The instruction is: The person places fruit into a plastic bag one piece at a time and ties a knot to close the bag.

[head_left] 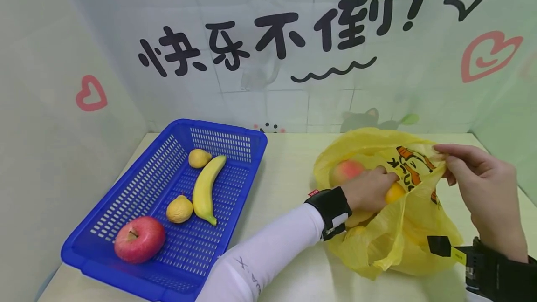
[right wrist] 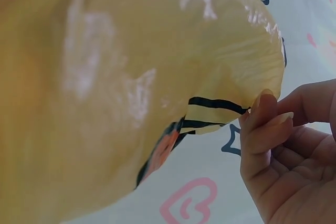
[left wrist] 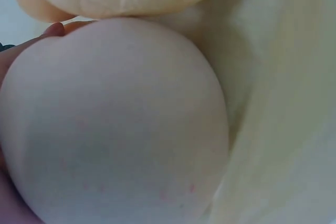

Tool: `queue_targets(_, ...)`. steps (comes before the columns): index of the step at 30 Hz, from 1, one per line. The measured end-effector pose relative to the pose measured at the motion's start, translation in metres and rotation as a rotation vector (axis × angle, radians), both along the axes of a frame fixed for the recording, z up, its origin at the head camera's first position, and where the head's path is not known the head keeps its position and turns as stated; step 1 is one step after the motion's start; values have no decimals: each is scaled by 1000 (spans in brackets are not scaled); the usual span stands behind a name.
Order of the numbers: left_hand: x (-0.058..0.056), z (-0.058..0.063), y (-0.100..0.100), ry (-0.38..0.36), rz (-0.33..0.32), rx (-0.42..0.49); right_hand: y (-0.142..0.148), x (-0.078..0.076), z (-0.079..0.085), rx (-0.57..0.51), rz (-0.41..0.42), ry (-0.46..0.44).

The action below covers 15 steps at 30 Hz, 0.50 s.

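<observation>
A yellow plastic bag point(head_left: 423, 227) with an orange-and-black print stands with its mouth spread, holding several fruits. My left hand point(head_left: 371, 188) reaches into it, fingers bent over an orange point(head_left: 394, 193); the thumb is hidden. A red-and-yellow peach point(head_left: 347, 171) lies behind this hand in the bag. In the left wrist view a big pale round fruit point(left wrist: 115, 119) fills much of the picture, with part of the hand at its left edge. My right hand point(head_left: 486, 181) pinches the bag's rim between thumb and fingers, drawing it up and rightward; the right wrist view shows this pinch too.
A blue plastic basket point(head_left: 247, 136) stands on the left of the table point(head_left: 289, 181). In it lie a red apple point(head_left: 140, 240), a banana point(head_left: 208, 190) and two small yellow pear-like fruits point(head_left: 179, 209). A printed sheet point(head_left: 285, 106) hangs behind the table.
</observation>
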<state>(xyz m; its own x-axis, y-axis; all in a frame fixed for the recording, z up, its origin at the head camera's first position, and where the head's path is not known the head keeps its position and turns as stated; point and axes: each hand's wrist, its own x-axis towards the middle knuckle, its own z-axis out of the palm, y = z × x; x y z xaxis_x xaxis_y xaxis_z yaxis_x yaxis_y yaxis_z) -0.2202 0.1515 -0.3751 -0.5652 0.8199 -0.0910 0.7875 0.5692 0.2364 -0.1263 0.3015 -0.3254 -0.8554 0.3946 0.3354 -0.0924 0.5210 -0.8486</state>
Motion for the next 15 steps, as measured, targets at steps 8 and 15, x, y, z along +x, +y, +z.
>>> queue_targets(8,0,3,0,-23,8,-24,2,0,0,-9,-9,3)
queue_targets(15,0,2,-1,-60,0,-44,3,-1,1,-37,7,24)
